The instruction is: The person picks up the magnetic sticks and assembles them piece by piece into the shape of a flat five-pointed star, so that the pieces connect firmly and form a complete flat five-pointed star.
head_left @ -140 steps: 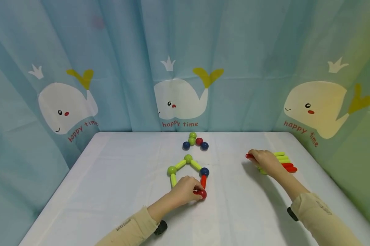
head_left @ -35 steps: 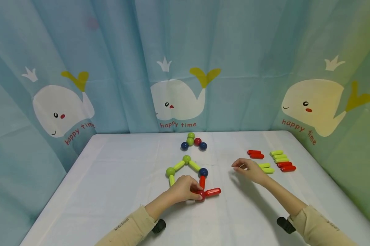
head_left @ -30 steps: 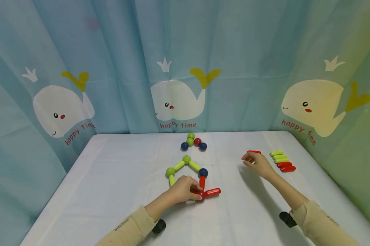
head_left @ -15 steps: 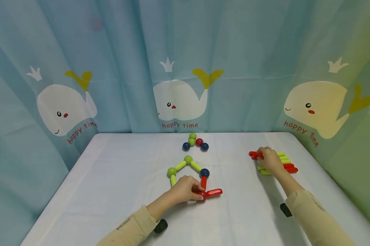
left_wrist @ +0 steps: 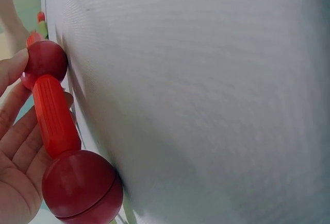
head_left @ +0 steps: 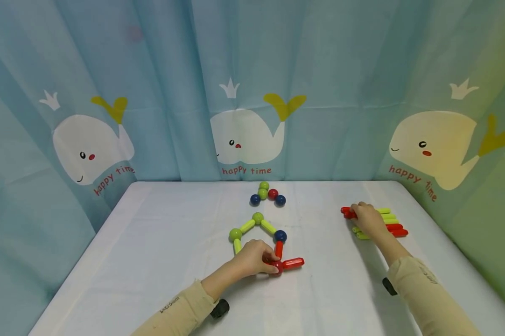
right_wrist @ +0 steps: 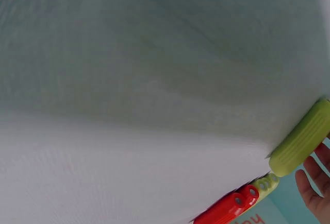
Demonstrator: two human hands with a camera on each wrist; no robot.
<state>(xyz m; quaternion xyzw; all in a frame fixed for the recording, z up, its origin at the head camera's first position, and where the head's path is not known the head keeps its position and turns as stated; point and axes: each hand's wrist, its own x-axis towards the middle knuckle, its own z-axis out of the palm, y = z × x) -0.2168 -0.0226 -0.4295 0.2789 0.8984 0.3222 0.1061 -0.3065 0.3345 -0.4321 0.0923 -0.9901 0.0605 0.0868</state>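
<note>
My left hand (head_left: 252,258) pinches a red ball (head_left: 278,267) at the near right corner of a ring of balls and rods. A red rod (head_left: 293,263) sticks out rightward from this ball. In the left wrist view another red rod (left_wrist: 54,116) joins it to a second red ball (left_wrist: 82,185), hidden under my hand in the head view. Farther right, my right hand (head_left: 369,219) has its fingertips at a pair of red rods (head_left: 348,212) on the table; I cannot tell whether they grip one. In the right wrist view its fingers show behind a green rod (right_wrist: 301,139).
The ring also has green balls (head_left: 235,234), a blue ball (head_left: 280,236) and green rods (head_left: 268,227). Several loose balls (head_left: 263,193) lie behind it. More green and red rods (head_left: 397,227) lie right of my right hand. A whale-print curtain (head_left: 160,93) hangs behind the white table (head_left: 151,224).
A red rod now extends right from the pinched ball, absent 4.7 seconds ago. My right hand has since moved right and back to the red rods. My left hand keeps its hold.
</note>
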